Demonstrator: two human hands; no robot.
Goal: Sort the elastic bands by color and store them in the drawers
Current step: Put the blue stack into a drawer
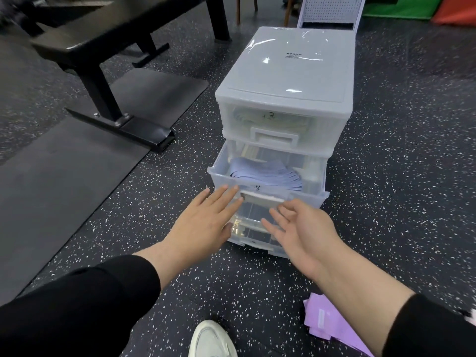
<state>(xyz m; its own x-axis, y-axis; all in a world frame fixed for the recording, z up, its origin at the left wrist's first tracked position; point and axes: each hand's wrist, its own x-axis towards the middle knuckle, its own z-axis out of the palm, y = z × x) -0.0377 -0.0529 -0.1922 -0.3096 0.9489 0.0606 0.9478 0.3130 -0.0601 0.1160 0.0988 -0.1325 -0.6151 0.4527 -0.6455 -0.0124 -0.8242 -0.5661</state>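
A translucent white drawer unit (291, 81) stands on the floor ahead of me. Its top drawer (273, 122) is closed and holds pale yellowish bands. The middle drawer (219, 176) is pulled out, with a stack of light blue elastic bands (262, 172) inside. My left hand (203, 220) is open, its fingers spread flat against the front of that drawer beside the handle (262, 198). My right hand (301, 228) is open too, fingers curled loosely just in front of the handle and the bottom drawer (252, 230). Purple bands (329, 320) lie on the floor at lower right.
A black weight bench (103, 55) stands on a dark mat (64, 163) to the left. A white pegboard panel (332, 11) leans behind the drawers. My white shoe (210, 338) shows at the bottom. Green and red pads (412, 6) lie far right.
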